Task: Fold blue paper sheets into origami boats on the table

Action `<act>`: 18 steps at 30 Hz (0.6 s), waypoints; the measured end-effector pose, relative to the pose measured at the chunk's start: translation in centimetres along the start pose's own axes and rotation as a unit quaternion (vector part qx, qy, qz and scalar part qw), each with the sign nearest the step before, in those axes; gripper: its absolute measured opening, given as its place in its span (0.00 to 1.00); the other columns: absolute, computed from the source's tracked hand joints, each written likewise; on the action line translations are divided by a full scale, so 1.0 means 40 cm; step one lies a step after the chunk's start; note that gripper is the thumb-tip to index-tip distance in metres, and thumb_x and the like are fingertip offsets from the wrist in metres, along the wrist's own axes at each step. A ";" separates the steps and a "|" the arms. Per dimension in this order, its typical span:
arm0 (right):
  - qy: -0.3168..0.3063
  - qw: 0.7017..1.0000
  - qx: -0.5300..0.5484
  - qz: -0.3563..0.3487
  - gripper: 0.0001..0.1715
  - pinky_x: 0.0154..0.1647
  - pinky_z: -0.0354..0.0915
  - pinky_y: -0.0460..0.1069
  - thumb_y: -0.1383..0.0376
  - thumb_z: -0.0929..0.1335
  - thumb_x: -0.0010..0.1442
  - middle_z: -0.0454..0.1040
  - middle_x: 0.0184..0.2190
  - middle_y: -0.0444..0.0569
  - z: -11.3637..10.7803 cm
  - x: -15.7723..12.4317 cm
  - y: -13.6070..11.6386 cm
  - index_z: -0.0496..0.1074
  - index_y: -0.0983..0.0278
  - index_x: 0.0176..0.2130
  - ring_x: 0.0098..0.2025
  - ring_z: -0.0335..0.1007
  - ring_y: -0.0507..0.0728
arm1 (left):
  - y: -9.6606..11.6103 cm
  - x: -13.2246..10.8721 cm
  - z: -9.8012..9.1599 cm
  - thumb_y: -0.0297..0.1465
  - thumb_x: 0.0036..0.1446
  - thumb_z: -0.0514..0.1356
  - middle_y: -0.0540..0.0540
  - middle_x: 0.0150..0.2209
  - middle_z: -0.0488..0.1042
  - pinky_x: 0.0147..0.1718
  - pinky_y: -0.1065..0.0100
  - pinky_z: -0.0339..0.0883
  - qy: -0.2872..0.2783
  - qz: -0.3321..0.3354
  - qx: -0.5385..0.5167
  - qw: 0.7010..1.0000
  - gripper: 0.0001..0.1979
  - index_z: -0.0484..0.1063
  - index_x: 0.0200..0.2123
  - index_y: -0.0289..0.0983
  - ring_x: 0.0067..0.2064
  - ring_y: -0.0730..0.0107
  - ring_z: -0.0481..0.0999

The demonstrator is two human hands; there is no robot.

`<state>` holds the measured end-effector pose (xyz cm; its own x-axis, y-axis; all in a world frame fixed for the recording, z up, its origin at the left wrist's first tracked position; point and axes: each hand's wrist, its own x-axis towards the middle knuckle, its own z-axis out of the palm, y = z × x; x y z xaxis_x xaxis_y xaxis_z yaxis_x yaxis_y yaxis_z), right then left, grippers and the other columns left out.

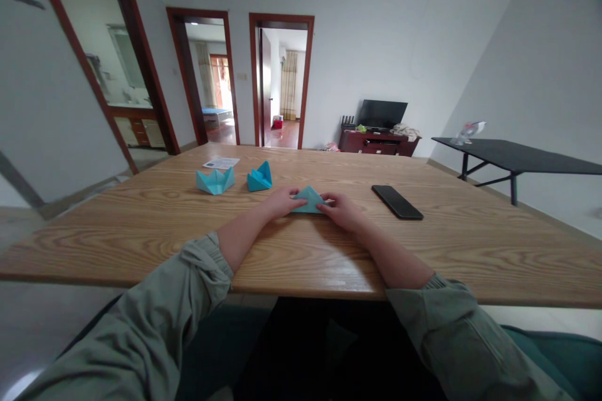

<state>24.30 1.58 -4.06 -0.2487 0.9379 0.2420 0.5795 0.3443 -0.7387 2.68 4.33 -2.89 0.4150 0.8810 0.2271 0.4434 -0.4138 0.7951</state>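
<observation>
Three Blue Folds, One Held

Near middle of the wooden worktop (451, 250): folded blue paper (309, 202), lying flat, peak toward the far side, gripped between the left hand (282, 202) and right hand (342, 212), which sit close together, one on each side of it. To the left: a blue paper boat (215, 181) and a peaked blue fold (259, 178). Far left: a printed sheet (221, 163) (text too small to read). To the right: a black smartphone (397, 202).

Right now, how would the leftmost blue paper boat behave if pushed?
The light-blue folded paper boat, being thin, probably weighs little and crushes easily. Its broad base suggests sliding across the glossy wooden table rather than tipping.
</observation>
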 end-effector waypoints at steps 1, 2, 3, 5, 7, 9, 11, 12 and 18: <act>0.010 1.000 0.021 0.009 0.17 0.30 0.64 0.46 0.56 0.69 0.55 0.77 0.29 0.45 0.002 0.003 0.004 0.73 0.63 0.42 0.29 0.70 0.53 | 0.004 -0.002 0.000 0.39 0.49 0.63 0.45 0.37 0.78 0.39 0.66 0.68 -0.006 0.000 -0.010 1.000 0.17 0.75 0.39 0.34 0.39 0.63 0.75; 0.022 0.999 0.036 0.013 0.18 0.29 0.64 0.45 0.57 0.69 0.54 0.77 0.29 0.45 0.004 0.006 0.007 0.72 0.63 0.43 0.28 0.71 0.52 | 0.010 -0.005 0.000 0.38 0.49 0.64 0.45 0.38 0.78 0.40 0.66 0.68 -0.012 0.000 -0.020 1.000 0.17 0.75 0.40 0.34 0.40 0.64 0.75; 0.036 0.998 0.045 0.010 0.18 0.28 0.65 0.45 0.58 0.70 0.53 0.77 0.30 0.46 0.006 0.008 0.008 0.72 0.63 0.43 0.28 0.71 0.52 | 0.016 -0.009 0.000 0.36 0.48 0.64 0.45 0.39 0.77 0.40 0.67 0.68 -0.016 0.002 -0.030 0.999 0.17 0.74 0.41 0.34 0.41 0.64 0.75; 0.066 0.996 0.052 -0.008 0.20 0.30 0.67 0.46 0.62 0.70 0.52 0.78 0.36 0.49 0.008 0.010 0.007 0.70 0.63 0.45 0.30 0.72 0.52 | 0.030 -0.018 0.000 0.33 0.45 0.66 0.45 0.39 0.77 0.38 0.68 0.68 -0.008 0.004 -0.055 0.998 0.21 0.72 0.44 0.34 0.40 0.65 0.75; 0.074 0.996 0.041 -0.035 0.24 0.31 0.69 0.47 0.64 0.69 0.53 0.76 0.42 0.51 0.010 0.004 -0.003 0.68 0.63 0.50 0.31 0.72 0.52 | 0.038 -0.023 0.001 0.30 0.44 0.67 0.47 0.36 0.77 0.32 0.70 0.68 0.002 -0.007 -0.078 0.997 0.27 0.69 0.50 0.35 0.35 0.67 0.75; 0.067 0.995 -0.006 -0.076 0.28 0.36 0.70 0.50 0.66 0.67 0.56 0.75 0.46 0.52 0.012 -0.009 -0.022 0.65 0.60 0.57 0.33 0.73 0.53 | 0.040 -0.024 0.003 0.30 0.44 0.67 0.49 0.32 0.75 0.26 0.72 0.66 0.008 -0.021 -0.105 0.994 0.32 0.65 0.54 0.37 0.29 0.71 0.73; 0.060 0.986 -0.082 -0.133 0.30 0.45 0.69 0.54 0.64 0.67 0.57 0.74 0.50 0.52 0.015 -0.024 -0.044 0.63 0.58 0.59 0.42 0.73 0.57 | 0.042 -0.022 0.004 0.31 0.44 0.68 0.50 0.29 0.74 0.22 0.74 0.64 0.018 -0.039 -0.139 0.989 0.32 0.64 0.54 0.39 0.26 0.73 0.72; 0.059 0.979 -0.113 -0.161 0.31 0.50 0.67 0.55 0.63 0.67 0.58 0.72 0.53 0.52 0.017 -0.031 -0.055 0.63 0.57 0.60 0.48 0.71 0.59 | 0.044 -0.021 0.004 0.32 0.45 0.68 0.50 0.29 0.74 0.22 0.74 0.65 0.027 -0.049 -0.166 0.984 0.31 0.64 0.54 0.39 0.25 0.73 0.72; 0.082 0.976 -0.129 -0.157 0.30 0.56 0.62 0.57 0.58 0.60 0.65 0.66 0.59 0.53 0.020 -0.041 -0.084 0.56 0.58 0.65 0.56 0.66 0.61 | 0.084 -0.032 0.013 0.41 0.51 0.65 0.39 0.47 0.74 0.35 0.63 0.73 -0.008 -0.022 -0.411 0.911 0.37 0.53 0.61 0.42 0.38 0.64 0.79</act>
<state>22.12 -1.14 -2.46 -0.3297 0.7719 0.5436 0.6758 0.5950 -0.4350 4.07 1.67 -0.79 0.4259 0.8863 0.1817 -0.2830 -0.0602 0.9572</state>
